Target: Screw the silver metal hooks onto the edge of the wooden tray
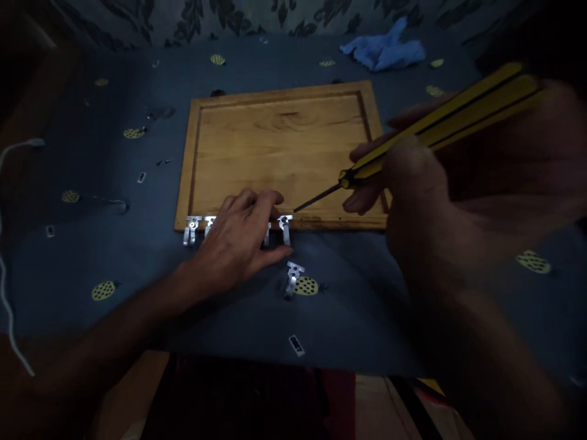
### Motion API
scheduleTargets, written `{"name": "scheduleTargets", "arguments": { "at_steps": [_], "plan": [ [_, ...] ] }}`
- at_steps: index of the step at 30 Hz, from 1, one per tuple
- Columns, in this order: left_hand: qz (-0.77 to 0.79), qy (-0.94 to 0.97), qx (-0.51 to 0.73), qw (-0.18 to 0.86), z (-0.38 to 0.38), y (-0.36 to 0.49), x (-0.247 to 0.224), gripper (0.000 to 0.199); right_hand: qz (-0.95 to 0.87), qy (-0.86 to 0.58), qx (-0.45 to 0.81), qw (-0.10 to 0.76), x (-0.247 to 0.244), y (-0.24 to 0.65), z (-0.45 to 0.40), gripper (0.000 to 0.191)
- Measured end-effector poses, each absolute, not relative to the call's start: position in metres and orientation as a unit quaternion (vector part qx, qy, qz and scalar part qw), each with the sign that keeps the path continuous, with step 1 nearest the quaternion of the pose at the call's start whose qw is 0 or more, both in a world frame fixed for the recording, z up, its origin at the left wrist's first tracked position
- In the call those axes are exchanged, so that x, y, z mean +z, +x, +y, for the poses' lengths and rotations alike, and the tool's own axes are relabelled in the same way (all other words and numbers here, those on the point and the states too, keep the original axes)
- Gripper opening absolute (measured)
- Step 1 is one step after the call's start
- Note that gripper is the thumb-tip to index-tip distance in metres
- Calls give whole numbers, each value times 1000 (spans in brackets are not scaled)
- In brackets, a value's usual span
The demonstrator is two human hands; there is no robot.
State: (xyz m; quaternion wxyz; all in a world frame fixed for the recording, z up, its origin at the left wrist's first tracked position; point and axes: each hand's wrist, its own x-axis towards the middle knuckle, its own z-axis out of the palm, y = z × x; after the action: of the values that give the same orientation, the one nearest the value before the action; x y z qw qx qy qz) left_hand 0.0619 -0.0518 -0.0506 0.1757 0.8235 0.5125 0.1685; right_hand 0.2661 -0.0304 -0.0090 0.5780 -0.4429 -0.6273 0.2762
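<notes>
A wooden board (284,146) with a raised rim lies on the dark patterned cloth. Several metal hooks (285,229) sit along its near edge, some partly covered by my left hand (241,235). That hand rests over the edge with thumb and fingers apart; whether anything is under its fingertips is hidden. My right hand (426,183) grips a yellow and black screwdriver (440,122), its tip just above the board near the rightmost attached hook. A loose hook (293,278) lies on the cloth in front of the board.
A crumpled blue cloth (385,49) lies behind the board at the right. Small screws (164,162) are scattered left of the board. A white cable (7,293) runs down the far left. Patterned fabric hangs at the back.
</notes>
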Motion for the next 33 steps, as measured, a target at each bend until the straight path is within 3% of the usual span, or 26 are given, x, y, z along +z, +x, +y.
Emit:
{"name": "scheduleTargets", "arguments": {
  "at_steps": [1, 5, 22, 33],
  "plan": [
    [512, 824, 167, 176, -52, 62, -51, 60, -611, -439, 238, 614, -10, 262, -32, 17],
    [511, 824, 173, 171, -52, 62, -51, 57, -629, -438, 277, 580, -15, 252, -34, 10],
    [522, 816, 169, 181, -53, 64, -49, 57, -636, -394, 332, 574, -22, 254, -30, 8],
    [530, 809, 160, 199, -52, 65, -48, 57, -646, -401, 369, 535, -20, 255, -33, 18]
  ]
}}
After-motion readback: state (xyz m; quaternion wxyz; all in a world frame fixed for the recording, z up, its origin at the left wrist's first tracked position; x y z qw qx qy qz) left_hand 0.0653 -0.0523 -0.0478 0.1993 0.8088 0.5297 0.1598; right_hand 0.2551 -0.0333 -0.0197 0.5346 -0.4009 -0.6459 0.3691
